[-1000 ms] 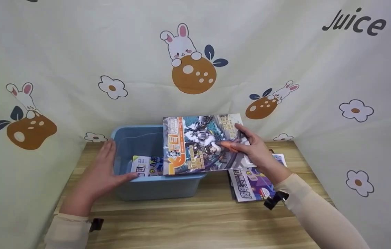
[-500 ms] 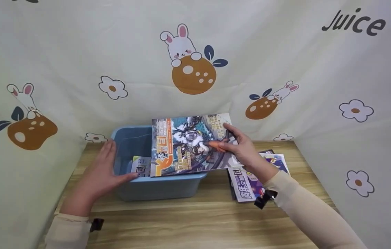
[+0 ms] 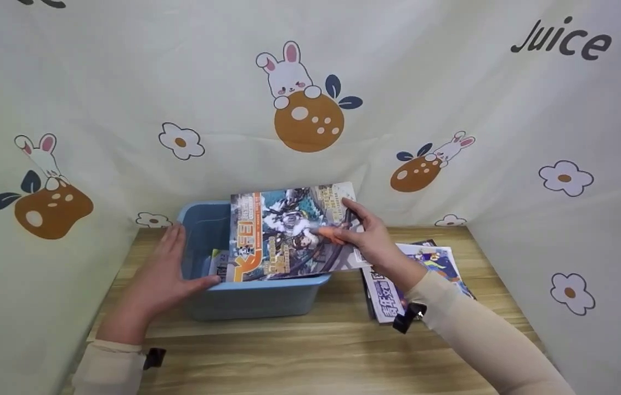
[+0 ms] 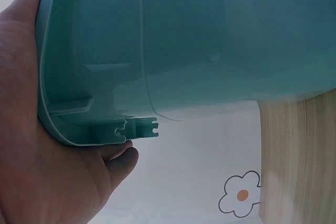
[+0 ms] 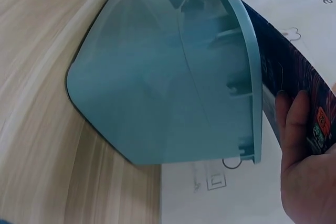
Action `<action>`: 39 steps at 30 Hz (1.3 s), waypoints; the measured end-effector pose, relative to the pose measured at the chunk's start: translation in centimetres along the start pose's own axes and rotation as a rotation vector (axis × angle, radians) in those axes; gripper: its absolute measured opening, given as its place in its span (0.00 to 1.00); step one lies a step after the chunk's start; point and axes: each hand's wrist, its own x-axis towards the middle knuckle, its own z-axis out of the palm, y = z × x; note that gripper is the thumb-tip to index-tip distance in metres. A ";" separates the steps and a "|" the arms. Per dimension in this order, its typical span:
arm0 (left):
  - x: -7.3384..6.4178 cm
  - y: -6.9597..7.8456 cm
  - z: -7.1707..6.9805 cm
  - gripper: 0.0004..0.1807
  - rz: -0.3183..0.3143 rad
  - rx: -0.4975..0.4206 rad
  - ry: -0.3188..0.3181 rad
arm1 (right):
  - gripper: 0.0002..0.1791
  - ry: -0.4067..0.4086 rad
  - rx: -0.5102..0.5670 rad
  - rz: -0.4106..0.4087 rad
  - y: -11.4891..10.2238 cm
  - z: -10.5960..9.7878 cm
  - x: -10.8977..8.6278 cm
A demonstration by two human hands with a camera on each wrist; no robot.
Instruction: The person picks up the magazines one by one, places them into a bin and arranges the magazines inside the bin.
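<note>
A light-blue plastic bin [image 3: 255,302] stands on the wood-grain table. My left hand [image 3: 154,280] holds its left front corner, thumb over the front rim and fingers along the left outer side; the left wrist view shows fingertips [image 4: 123,163] bent round beneath the rim. My right hand [image 3: 379,244] pinches the right edge of a magazine [image 3: 288,230] with orange lettering, its fingers under the dark back cover [image 5: 289,61] in the right wrist view. The magazine lies over the bin's opening, hiding most of the inside. Another magazine [image 3: 217,269] shows inside the bin at the left.
Right of the bin, several magazines [image 3: 382,293] lie stacked on the table [image 3: 266,351], partly hidden under my right forearm. A pale curtain [image 3: 223,99] printed with rabbits, oranges and flowers closes off the back and both sides.
My right hand has moved left with the magazine, which now covers more of the bin's opening and of the magazine inside. More of the stack at right shows. The left hand stays put.
</note>
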 end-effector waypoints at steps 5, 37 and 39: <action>-0.1 0.1 -0.1 0.82 0.000 0.002 -0.009 | 0.47 -0.021 0.042 0.009 0.0 1.3 0.1; 0.1 -0.1 -0.1 0.80 0.048 0.008 0.018 | 0.44 -0.163 0.002 0.064 -1.8 7.4 1.0; 0.1 -0.2 -0.1 0.80 0.047 0.006 0.019 | 0.44 -0.171 -0.010 0.057 -1.8 7.7 1.0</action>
